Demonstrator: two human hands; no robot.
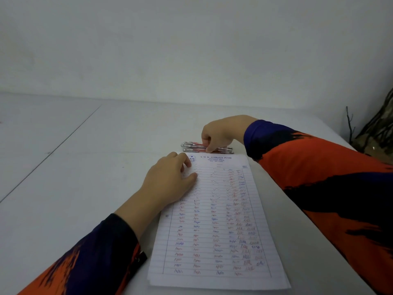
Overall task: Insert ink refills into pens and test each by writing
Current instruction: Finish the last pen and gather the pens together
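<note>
The right hand is curled onto the pens, laid crosswise just beyond the left hand, which is rested, fingers loosely bent, on the scribbled paper.

Head-worn view, forward and down, close over the table, perhaps tilted slightly.

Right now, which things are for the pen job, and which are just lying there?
For the job:
pens, right hand pinching one
lined paper full of squiggles, left hand resting on it

Just lying there:
twigs at the right edge
</note>
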